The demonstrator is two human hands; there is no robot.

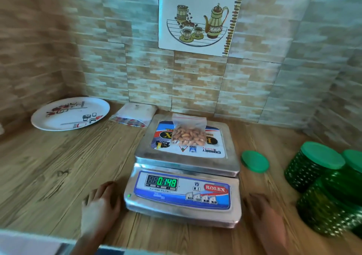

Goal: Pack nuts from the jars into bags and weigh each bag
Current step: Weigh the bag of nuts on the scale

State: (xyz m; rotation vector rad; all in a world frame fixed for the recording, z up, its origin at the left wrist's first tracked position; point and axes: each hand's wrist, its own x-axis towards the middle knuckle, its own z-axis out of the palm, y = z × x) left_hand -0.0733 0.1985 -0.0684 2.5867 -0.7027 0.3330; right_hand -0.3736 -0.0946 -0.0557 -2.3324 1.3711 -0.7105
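**Bag of nuts on the scale, both hands down on the bench**

- Scale (182, 194): steel, centre of the wooden bench (68, 166). Green display reads 0.148.
- Bag of nuts (189, 132): clear zip bag lying on the scale's pan, towards the pan's 12 o'clock edge. The brown nuts are gathered in the bag's near half and the red seal strip lies at the far end. Neither hand touches it.
- Left hand (100, 202): at 8 o'clock from the scale, just beside its base, palm down on the bench. The fingers (106, 186) lie straight and close together, holding nothing.
- Right hand (262, 209): at 4 o'clock from the scale, low over the bench and motion-blurred. The fingers look extended and hold nothing; cannot tell whether they are spread or together.
- Loose green lid (255, 161): flat on the bench at 3 o'clock, just beside the pan.
- Green jars (313, 168): a cluster further out at 3 to 4 o'clock. Two show green lids; the nearest is too blurred to read.
- Printed plate (70, 113): at 10 o'clock, by the wall corner.
- Flat plastic packet (135, 113): at 11 o'clock, against the tiled wall.
- Teapot picture tile (199, 15): on the wall at 12 o'clock.
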